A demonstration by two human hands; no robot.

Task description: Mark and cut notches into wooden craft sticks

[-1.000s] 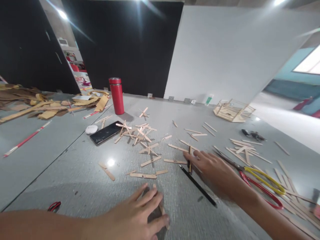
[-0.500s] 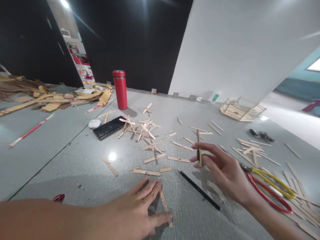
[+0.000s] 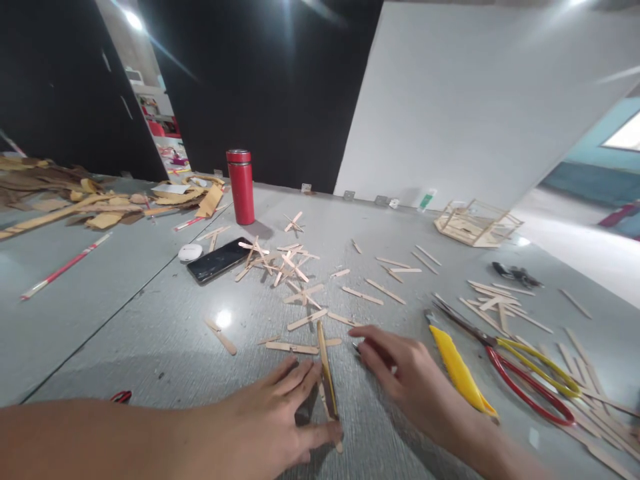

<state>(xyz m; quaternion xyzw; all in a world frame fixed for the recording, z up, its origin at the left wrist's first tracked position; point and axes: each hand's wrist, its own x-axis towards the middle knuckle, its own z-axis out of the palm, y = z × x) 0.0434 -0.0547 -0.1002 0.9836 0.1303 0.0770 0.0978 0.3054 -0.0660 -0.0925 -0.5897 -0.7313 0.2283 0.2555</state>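
My left hand (image 3: 280, 417) lies low on the table, its fingertips and thumb holding down a wooden craft stick (image 3: 339, 447). Over that stick, against my fingers, is a narrow yellowish strip (image 3: 325, 363) with a dark side; its exact kind is unclear. My right hand (image 3: 400, 373) is to the right with fingers curled around a black pen, of which only the tip (image 3: 355, 347) shows. Just beyond my left fingertips lies another craft stick (image 3: 290, 347). More sticks, some with small cuts or marks, are scattered farther up, such as one stick (image 3: 363, 295).
On the right are red-and-yellow-handled scissors (image 3: 530, 393), a yellow utility knife (image 3: 457, 367), piled sticks (image 3: 493, 303) and keys (image 3: 517, 273). A stick-built frame (image 3: 477, 227) stands at the back right. Toward the left are a red flask (image 3: 241, 190), a phone (image 3: 220, 260) and a white case (image 3: 190, 253).
My right hand has let go of the yellowish strip, which now lies at my left fingers, and has moved down onto the pen. The utility knife has come into view. My left hand stays put.
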